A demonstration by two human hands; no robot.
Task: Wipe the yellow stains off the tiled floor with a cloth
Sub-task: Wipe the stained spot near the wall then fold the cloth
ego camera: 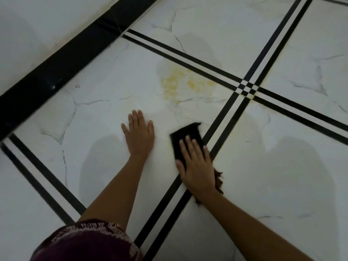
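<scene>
Floor (pixel 105 76) of pale marble-look tiles, split by paired black lines that cross at upper right. Black skirting band (pixel 56 59) runs along the wall at upper left.

Yellow stain (pixel 180 83) sits on the central tile, blotchy, just inside the double lines near their crossing. Well ahead of both hands, touched by neither.

Left hand (pixel 139 134) flat on the tile, palm down, fingers spread and straight. Grip fully open, holding nothing.

Right hand (pixel 195 166) lies palm down on a dark cloth (pixel 186 134), fingers extended and pressing it to the floor. Grip open and flat on top of the cloth rather than closed round it. Cloth looks folded into a rough rectangle; its far end sticks out beyond the fingertips, pointing toward the stain. A ragged brownish edge shows past the outer side of the hand and by the wrist. Cloth lies beside the nearer pair of black lines, its right edge touching or overlapping them.

Patterned maroon garment (pixel 90 242) at bottom edge, below the left forearm.
</scene>
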